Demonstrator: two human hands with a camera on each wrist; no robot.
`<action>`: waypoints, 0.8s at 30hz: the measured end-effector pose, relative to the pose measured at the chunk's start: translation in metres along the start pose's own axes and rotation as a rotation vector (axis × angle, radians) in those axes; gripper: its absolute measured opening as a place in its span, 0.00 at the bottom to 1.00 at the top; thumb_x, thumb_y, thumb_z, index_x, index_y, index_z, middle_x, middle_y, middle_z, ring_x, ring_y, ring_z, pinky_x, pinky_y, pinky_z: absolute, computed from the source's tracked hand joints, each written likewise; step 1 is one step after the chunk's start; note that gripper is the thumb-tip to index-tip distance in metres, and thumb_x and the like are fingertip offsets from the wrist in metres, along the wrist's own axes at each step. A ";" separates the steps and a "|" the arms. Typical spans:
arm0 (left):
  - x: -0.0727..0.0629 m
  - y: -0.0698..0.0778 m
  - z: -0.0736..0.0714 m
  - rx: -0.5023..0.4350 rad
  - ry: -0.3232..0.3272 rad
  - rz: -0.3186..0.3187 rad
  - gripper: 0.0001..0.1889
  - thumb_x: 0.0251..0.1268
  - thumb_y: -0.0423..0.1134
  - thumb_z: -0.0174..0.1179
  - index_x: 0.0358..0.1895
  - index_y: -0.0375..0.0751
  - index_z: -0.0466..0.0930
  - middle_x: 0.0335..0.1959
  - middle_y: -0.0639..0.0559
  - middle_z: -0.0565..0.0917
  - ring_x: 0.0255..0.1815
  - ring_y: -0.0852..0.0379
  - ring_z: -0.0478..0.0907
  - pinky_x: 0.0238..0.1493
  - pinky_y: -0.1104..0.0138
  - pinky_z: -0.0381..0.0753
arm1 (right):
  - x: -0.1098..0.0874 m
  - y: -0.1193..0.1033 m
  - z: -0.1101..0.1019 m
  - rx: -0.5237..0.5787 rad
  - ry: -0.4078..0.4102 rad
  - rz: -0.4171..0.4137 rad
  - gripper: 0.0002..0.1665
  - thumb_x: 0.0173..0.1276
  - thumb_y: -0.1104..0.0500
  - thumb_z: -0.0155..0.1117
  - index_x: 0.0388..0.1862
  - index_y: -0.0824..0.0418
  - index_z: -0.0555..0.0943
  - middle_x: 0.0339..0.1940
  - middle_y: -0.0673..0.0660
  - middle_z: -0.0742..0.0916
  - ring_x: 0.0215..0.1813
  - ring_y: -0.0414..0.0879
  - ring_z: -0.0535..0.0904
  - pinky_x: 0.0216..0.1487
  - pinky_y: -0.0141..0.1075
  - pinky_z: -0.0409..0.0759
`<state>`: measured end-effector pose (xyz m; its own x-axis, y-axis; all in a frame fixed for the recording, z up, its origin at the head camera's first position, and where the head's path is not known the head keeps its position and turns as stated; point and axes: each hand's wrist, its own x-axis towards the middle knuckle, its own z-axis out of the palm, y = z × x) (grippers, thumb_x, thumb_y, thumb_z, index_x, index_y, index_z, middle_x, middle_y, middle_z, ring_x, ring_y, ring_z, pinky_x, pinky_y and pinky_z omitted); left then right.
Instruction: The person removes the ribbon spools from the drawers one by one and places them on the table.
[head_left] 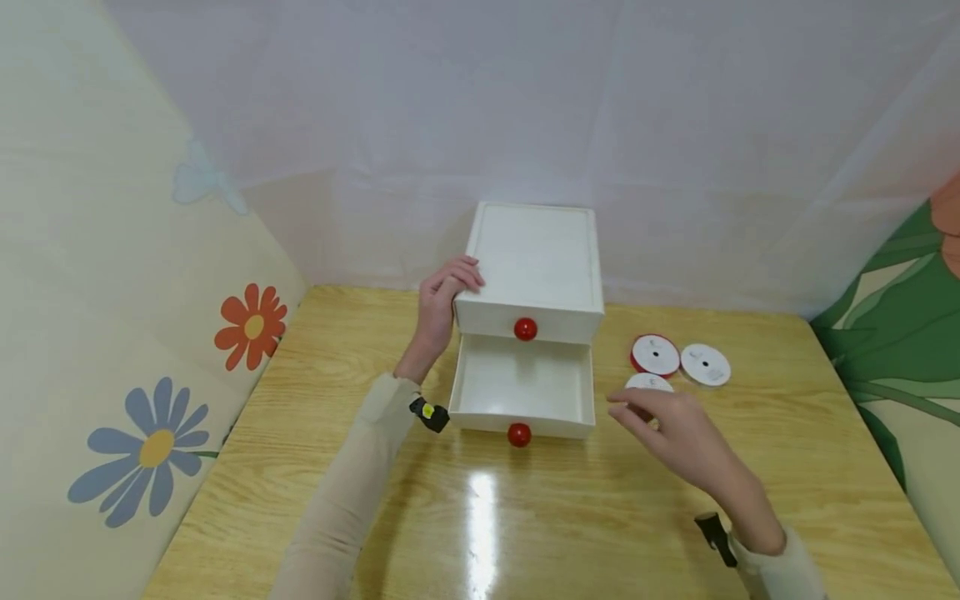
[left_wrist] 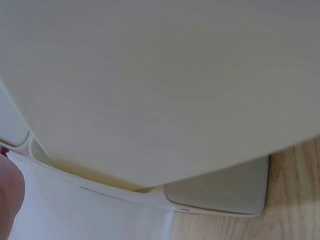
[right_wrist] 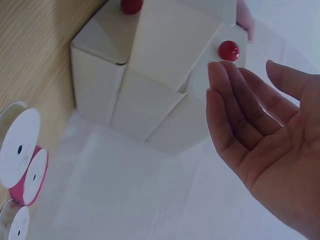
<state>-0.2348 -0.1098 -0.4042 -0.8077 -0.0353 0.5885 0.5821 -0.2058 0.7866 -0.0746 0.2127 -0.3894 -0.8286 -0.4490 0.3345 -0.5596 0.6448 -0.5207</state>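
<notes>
A small white drawer cabinet point(head_left: 534, 254) with round red knobs stands on the wooden table. Below its closed top drawer, another drawer point(head_left: 525, 383) is pulled out, and its visible inside holds nothing. My left hand point(head_left: 441, 304) rests on the cabinet's upper left edge, fingers lying over the top; the left wrist view shows only a bit of that hand point(left_wrist: 9, 192) beside the pale drawer wall point(left_wrist: 165, 90). To the right of the pulled-out drawer, my right hand point(head_left: 686, 437) hovers with loosely bent fingers and an empty palm point(right_wrist: 280, 160).
Three ribbon spools lie right of the cabinet: a red-edged spool point(head_left: 656, 356), a white spool point(head_left: 705, 365) and a nearer spool point(head_left: 649, 382) partly behind my right hand. A pale cloth point(head_left: 405, 125) hangs behind the table point(head_left: 570, 517). Flower-printed sheets point(head_left: 157, 450) flank it.
</notes>
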 end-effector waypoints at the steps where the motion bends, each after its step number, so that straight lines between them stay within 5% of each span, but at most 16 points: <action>1: 0.000 0.000 0.000 -0.001 -0.002 0.003 0.13 0.64 0.24 0.46 0.22 0.26 0.76 0.31 0.57 0.86 0.54 0.51 0.78 0.70 0.55 0.67 | 0.000 -0.003 0.001 0.007 0.011 -0.023 0.09 0.69 0.64 0.71 0.47 0.60 0.89 0.37 0.49 0.91 0.33 0.35 0.84 0.31 0.31 0.83; 9: 0.000 -0.001 0.000 -0.005 -0.002 0.006 0.13 0.63 0.24 0.46 0.22 0.27 0.76 0.31 0.57 0.86 0.53 0.51 0.78 0.70 0.56 0.67 | 0.001 -0.017 0.012 0.076 0.075 -0.240 0.16 0.58 0.71 0.76 0.44 0.59 0.89 0.39 0.50 0.92 0.33 0.32 0.79 0.30 0.21 0.77; 24: 0.000 -0.002 0.001 0.012 -0.005 -0.012 0.12 0.63 0.25 0.46 0.23 0.25 0.75 0.32 0.58 0.86 0.54 0.51 0.77 0.70 0.55 0.67 | 0.008 -0.035 0.039 0.143 0.000 -0.340 0.12 0.61 0.70 0.75 0.44 0.61 0.88 0.35 0.53 0.91 0.35 0.37 0.85 0.35 0.28 0.84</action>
<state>-0.2360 -0.1085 -0.4057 -0.8141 -0.0279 0.5801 0.5737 -0.1941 0.7957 -0.0611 0.1619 -0.3992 -0.5961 -0.6228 0.5068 -0.7945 0.3664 -0.4843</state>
